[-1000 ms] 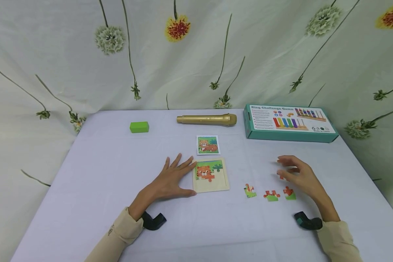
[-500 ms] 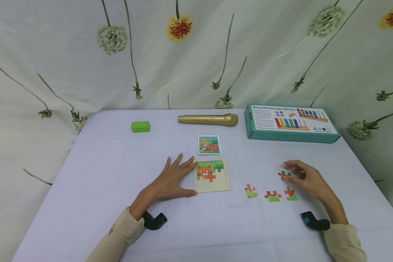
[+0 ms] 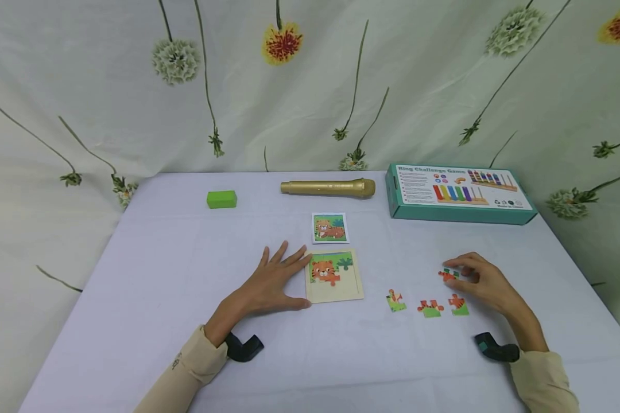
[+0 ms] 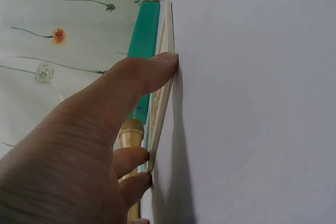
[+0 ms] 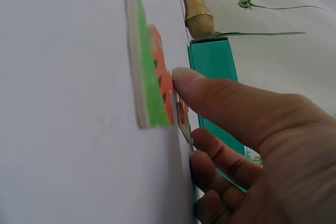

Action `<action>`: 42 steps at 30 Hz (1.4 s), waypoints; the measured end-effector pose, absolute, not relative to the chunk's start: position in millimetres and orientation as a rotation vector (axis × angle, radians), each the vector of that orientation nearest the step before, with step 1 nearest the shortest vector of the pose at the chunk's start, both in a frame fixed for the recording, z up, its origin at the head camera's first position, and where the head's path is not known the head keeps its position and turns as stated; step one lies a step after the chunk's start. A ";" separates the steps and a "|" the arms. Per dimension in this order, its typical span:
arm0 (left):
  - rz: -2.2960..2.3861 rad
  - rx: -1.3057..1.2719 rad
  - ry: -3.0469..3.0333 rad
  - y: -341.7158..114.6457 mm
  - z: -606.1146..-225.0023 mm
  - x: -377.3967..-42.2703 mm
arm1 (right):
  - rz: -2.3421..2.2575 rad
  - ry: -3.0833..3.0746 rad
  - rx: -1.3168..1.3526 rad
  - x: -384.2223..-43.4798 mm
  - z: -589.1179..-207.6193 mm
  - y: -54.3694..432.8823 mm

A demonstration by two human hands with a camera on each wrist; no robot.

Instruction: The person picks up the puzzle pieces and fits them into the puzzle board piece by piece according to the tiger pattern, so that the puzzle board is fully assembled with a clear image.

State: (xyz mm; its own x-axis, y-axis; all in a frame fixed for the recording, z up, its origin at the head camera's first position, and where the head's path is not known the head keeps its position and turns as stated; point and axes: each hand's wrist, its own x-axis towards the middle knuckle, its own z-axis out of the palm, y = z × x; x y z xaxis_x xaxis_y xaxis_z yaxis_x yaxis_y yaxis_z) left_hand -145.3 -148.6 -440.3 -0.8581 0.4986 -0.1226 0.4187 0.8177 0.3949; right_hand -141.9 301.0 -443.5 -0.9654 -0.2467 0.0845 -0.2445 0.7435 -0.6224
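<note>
My left hand [image 3: 274, 284] lies with its fingers spread at the left edge of a square wooden puzzle board [image 3: 336, 294]. Its thumb touches the lower left corner and its index finger the upper left. Several joined pieces showing a tiger's face fill the board's upper left part. My right hand [image 3: 488, 284] holds a red and green puzzle piece [image 3: 448, 275] between thumb and fingers; in the right wrist view the piece [image 5: 184, 120] shows between them, low over the cloth. Near that hand lie three loose puzzle pieces: one [image 3: 395, 300], another [image 3: 431, 309] and a third [image 3: 458, 305].
A small tiger picture card [image 3: 330, 228] lies just beyond the board. Farther back are a green block [image 3: 221, 199], a gold microphone [image 3: 328, 188] and a teal game box [image 3: 462, 195]. A flowered cloth [image 3: 310, 86] hangs behind the white-covered table [image 3: 150, 298].
My right hand has shifted a little right and toward me, and the piece at its fingertips shows more fully. My left hand keeps its place at the board.
</note>
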 end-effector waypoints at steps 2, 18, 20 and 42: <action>0.535 0.712 2.782 -148.1 -440.1 -145.1 | -1.012 2.953 -0.393 -142.2 -443.5 299.9; 0.540 0.699 2.781 -148.0 -441.5 -144.9 | -0.984 2.991 -0.274 -141.0 -441.6 291.4; 0.543 0.694 2.783 -148.6 -441.4 -144.8 | -0.991 3.001 -0.262 -142.2 -442.8 290.0; 0.559 0.716 2.796 -148.3 -442.1 -145.5 | -1.371 2.897 -0.238 -148.0 -450.0 279.6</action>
State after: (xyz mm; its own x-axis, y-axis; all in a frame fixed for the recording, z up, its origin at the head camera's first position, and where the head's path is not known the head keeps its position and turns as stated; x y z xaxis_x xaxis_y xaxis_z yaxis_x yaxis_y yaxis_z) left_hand -145.5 -148.3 -442.1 -0.8621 0.4969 -0.0989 0.4207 0.8108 0.4070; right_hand -148.0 279.6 -450.0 -0.9864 -0.1026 0.1283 -0.1643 0.6258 -0.7625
